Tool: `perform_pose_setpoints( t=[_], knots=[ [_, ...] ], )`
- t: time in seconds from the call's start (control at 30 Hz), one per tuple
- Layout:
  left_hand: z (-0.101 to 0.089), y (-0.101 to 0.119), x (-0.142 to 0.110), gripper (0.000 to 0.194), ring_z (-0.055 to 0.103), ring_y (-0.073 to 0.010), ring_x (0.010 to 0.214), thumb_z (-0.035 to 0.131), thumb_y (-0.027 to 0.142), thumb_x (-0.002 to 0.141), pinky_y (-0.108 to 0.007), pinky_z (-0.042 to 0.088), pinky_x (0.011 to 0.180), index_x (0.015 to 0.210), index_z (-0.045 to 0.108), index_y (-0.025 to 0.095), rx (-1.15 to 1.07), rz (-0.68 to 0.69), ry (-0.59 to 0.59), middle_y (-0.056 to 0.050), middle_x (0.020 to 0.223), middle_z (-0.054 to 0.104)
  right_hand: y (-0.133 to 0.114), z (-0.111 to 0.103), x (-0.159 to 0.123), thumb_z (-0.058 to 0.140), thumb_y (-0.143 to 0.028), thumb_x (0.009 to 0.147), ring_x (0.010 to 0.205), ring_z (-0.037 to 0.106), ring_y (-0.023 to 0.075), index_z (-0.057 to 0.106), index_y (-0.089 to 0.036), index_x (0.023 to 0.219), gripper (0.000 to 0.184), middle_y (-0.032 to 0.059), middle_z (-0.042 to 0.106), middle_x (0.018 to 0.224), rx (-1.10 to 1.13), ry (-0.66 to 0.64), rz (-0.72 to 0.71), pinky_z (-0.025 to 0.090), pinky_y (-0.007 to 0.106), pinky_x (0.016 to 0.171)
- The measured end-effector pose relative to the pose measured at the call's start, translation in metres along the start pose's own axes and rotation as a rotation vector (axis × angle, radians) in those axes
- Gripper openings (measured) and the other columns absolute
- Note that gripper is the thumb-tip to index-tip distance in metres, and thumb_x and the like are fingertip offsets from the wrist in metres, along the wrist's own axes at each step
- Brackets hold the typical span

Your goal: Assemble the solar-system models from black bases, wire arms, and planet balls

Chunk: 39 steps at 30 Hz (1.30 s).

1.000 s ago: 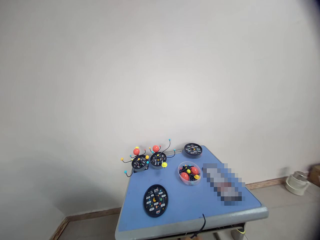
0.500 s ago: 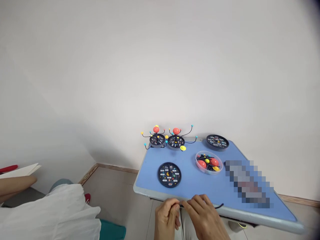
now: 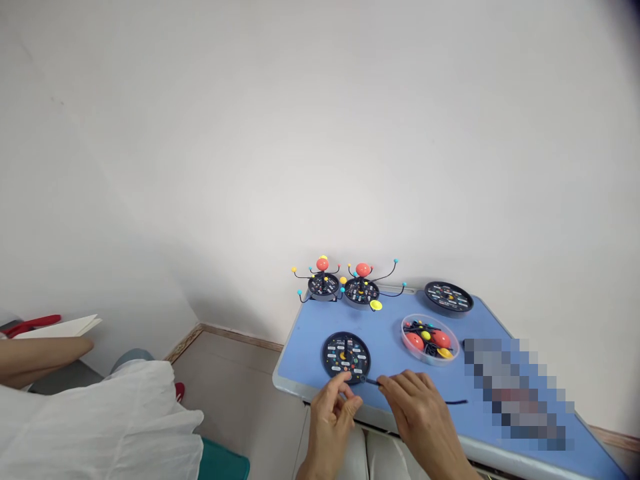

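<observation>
My right hand (image 3: 417, 407) is closed around a thin black rod (image 3: 373, 381). The rod has a small ring at its left end, and its other end sticks out to the right of my hand. My left hand (image 3: 330, 420) has its fingers apart and slightly bent, holding nothing, with its fingertips at the near rim of a round black base (image 3: 333, 353). That base lies on the blue table and has a short upright post in its middle and printed labels. The rod's ring is close to the base's lower right rim.
Two assembled planet models (image 3: 323, 265) (image 3: 363, 270) stand at the back left of the table (image 3: 305, 340). A clear bowl (image 3: 430, 360) holds red and yellow balls and black rods. Another black base (image 3: 457, 307) lies back right, near a blurred-out item (image 3: 515, 393). A person in white (image 3: 100, 427) is at left.
My hands have drawn apart, and my left hand has let go of the rod's end. My right hand has brought the rod forward over the table toward the near black base.
</observation>
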<state>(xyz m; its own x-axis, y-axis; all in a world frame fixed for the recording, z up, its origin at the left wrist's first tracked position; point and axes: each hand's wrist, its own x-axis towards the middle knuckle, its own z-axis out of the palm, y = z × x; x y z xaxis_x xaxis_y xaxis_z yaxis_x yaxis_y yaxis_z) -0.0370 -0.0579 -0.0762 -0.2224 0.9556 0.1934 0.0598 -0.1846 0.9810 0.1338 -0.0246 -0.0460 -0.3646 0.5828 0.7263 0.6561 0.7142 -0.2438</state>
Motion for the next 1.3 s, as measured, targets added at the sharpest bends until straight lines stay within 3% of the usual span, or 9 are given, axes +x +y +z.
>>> perform_pose_setpoints(
  t=[0.23, 0.4, 0.57, 0.73, 1.0, 1.17, 1.3],
  knots=[
    [-0.013, 0.008, 0.034, 0.032, 0.057, -0.0119, 0.056, 0.059, 0.045, 0.090, -0.022, 0.048, 0.049, 0.102, 0.071, 0.019, 0.110, 0.131, 0.153, -0.002, 0.078, 0.065, 0.009, 0.018, 0.044, 0.041, -0.015, 0.100, 0.066, 0.059, 0.0166, 0.073, -0.018, 0.090, 0.034, 0.0038, 0.071, 0.071, -0.117, -0.079, 0.124, 0.029, 0.030, 0.066],
    [-0.011, 0.002, 0.060, 0.028, 0.064, -0.0182, 0.080, 0.056, 0.040, 0.092, -0.029, 0.054, 0.071, 0.105, 0.070, 0.020, 0.151, 0.220, 0.143, -0.005, 0.091, 0.067, 0.010, 0.032, 0.060, 0.048, -0.011, 0.096, 0.070, 0.064, 0.0171, 0.074, -0.020, 0.088, 0.029, 0.0033, 0.074, 0.074, -0.233, -0.234, 0.210, 0.027, 0.030, 0.066],
    [0.003, -0.008, 0.073, 0.032, 0.063, -0.0203, 0.093, 0.052, 0.037, 0.095, -0.035, 0.051, 0.088, 0.115, 0.067, 0.018, 0.170, 0.265, 0.130, -0.008, 0.101, 0.067, 0.010, 0.036, 0.062, 0.051, -0.013, 0.096, 0.071, 0.066, 0.0179, 0.074, -0.020, 0.089, 0.025, 0.0027, 0.075, 0.076, -0.279, -0.310, 0.246, 0.028, 0.031, 0.067],
    [0.009, -0.010, 0.079, 0.035, 0.065, -0.0208, 0.098, 0.047, 0.039, 0.097, -0.036, 0.051, 0.090, 0.119, 0.067, 0.021, 0.175, 0.288, 0.110, -0.009, 0.103, 0.069, 0.011, 0.038, 0.064, 0.051, -0.009, 0.093, 0.069, 0.066, 0.0175, 0.073, -0.021, 0.081, 0.027, 0.0019, 0.074, 0.072, -0.291, -0.338, 0.216, 0.027, 0.031, 0.066],
    [0.005, -0.007, 0.091, 0.027, 0.067, -0.0223, 0.090, 0.053, 0.034, 0.094, -0.036, 0.053, 0.083, 0.097, 0.076, 0.021, 0.213, 0.308, 0.056, -0.008, 0.093, 0.073, 0.010, 0.035, 0.072, 0.047, -0.007, 0.092, 0.067, 0.066, 0.0191, 0.070, -0.020, 0.075, 0.031, 0.0053, 0.074, 0.071, -0.321, -0.418, 0.198, 0.025, 0.033, 0.066],
    [0.001, -0.002, 0.097, 0.024, 0.067, -0.0211, 0.086, 0.054, 0.028, 0.092, -0.034, 0.052, 0.081, 0.094, 0.077, 0.021, 0.241, 0.307, 0.011, -0.007, 0.090, 0.073, 0.009, 0.028, 0.083, 0.047, -0.004, 0.091, 0.069, 0.069, 0.0183, 0.070, -0.021, 0.095, 0.029, 0.0042, 0.076, 0.078, -0.314, -0.523, 0.172, 0.025, 0.032, 0.065],
    [-0.003, 0.001, 0.098, 0.023, 0.066, -0.0205, 0.083, 0.055, 0.025, 0.091, -0.032, 0.051, 0.078, 0.095, 0.077, 0.022, 0.272, 0.294, -0.041, -0.006, 0.088, 0.072, 0.009, 0.023, 0.091, 0.048, -0.007, 0.092, 0.072, 0.070, 0.0191, 0.072, -0.020, 0.088, 0.028, 0.0062, 0.077, 0.079, -0.313, -0.590, 0.173, 0.026, 0.032, 0.065]
  ],
)
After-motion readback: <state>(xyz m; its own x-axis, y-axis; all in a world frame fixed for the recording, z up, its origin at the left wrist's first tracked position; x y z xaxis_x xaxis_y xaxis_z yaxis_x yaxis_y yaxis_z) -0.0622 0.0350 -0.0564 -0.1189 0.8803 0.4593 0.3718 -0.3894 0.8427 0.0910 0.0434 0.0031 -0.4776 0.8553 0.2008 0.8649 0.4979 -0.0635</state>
